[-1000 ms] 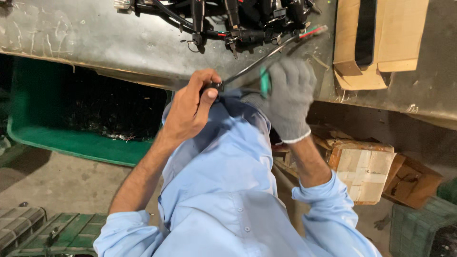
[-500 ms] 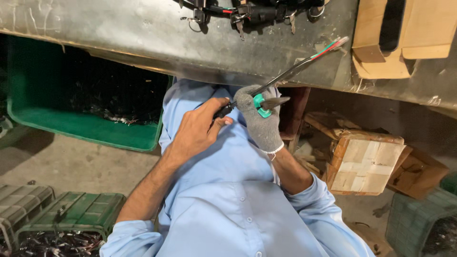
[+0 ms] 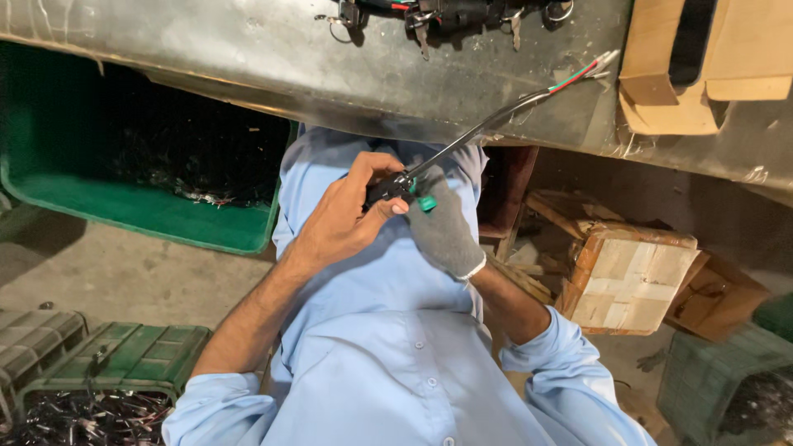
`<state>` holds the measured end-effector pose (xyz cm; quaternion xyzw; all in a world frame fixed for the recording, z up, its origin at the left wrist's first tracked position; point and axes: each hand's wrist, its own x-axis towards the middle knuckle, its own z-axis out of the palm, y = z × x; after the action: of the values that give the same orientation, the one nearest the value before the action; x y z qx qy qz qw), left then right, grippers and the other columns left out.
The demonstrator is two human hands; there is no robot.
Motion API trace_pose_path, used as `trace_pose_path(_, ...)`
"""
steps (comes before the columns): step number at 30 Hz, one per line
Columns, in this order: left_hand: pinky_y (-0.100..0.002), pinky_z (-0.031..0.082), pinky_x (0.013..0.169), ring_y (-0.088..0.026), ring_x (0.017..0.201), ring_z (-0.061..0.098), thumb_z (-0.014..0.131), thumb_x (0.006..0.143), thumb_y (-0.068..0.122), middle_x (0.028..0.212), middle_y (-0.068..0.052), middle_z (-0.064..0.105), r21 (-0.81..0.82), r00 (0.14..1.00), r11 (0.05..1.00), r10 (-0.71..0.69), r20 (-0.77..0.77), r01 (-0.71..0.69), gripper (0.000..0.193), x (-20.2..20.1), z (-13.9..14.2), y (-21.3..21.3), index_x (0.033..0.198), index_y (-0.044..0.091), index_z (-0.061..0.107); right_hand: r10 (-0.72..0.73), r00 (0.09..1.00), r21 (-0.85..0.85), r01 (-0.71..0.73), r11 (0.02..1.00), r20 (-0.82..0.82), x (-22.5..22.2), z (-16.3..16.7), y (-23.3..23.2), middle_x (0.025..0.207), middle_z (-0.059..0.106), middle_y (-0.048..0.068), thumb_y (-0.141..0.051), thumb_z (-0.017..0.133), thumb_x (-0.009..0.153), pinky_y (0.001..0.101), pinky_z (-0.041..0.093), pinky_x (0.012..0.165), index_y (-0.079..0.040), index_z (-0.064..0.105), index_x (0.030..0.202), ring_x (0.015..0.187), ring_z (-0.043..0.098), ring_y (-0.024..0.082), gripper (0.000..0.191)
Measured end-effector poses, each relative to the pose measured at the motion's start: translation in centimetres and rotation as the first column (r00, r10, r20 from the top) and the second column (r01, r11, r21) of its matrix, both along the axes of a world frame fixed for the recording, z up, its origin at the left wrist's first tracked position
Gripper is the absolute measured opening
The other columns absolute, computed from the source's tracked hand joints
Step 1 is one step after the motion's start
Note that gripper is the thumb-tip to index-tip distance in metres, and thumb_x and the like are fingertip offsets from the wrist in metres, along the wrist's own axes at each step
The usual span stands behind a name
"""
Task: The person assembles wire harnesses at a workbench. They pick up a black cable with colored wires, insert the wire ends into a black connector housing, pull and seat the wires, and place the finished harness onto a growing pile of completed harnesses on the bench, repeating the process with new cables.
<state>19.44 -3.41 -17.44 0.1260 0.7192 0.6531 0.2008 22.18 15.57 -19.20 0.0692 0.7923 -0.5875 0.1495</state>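
Head view: we pinch the black connector (image 3: 388, 188) in our bare left hand (image 3: 343, 219), gloved right hand (image 3: 442, 231) gripping its cable (image 3: 487, 128) below the worktop (image 3: 248, 58), seating the green part.

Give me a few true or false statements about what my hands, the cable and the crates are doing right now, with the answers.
1. The right hand wears a grey glove. True.
2. The left hand is gloved too. False: it is bare.
3. Both hands hold the black cable at its connector end. True.
4. The cable's far end shows only black wire. False: red, green and white wires stick out.
5. The green crate under the workbench sits on the person's right. False: it is on the left.
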Motion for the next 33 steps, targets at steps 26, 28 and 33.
trace_pose_path(26,-0.035,0.055,0.069,-0.025,0.086,0.072,0.068,0.109,0.027,0.107,-0.008,0.070,-0.284,0.862,0.918,0.107,-0.495,-0.277,0.039,1.1,-3.9,1.3,0.138,0.003,0.054,0.236,0.949,0.303,-0.292,0.907,0.209,-1.1,2.8,1.6,0.079,0.065,0.023,-0.033,0.067,0.095,0.0500,0.049,0.067,-0.003,0.051,0.111,0.081,0.067,0.043,0.037)
trace_pose_path(28,-0.039,0.050,0.059,-0.028,0.075,0.066,0.074,0.100,0.025,0.104,-0.012,0.067,-0.473,0.726,0.792,-0.058,-0.686,-0.384,0.042,0.8,-4.0,1.4,0.133,0.003,0.060,0.190,0.962,0.311,-0.245,0.918,0.197,-1.1,2.5,1.1,0.081,0.067,0.025,-0.035,0.067,0.096,0.0516,0.049,0.067,-0.004,0.050,0.112,0.085,0.068,0.045,0.038)
trace_pose_path(33,-0.039,0.049,0.059,-0.027,0.076,0.066,0.075,0.098,0.023,0.104,-0.009,0.067,-0.497,0.687,0.761,-0.094,-0.720,-0.417,0.042,0.1,-3.6,1.0,0.133,0.003,0.063,0.230,0.973,0.381,-0.211,0.900,-0.004,-0.6,3.1,1.2,0.088,0.069,0.024,-0.034,0.068,0.093,0.0523,0.051,0.067,-0.006,0.054,0.116,0.085,0.068,0.045,0.039)
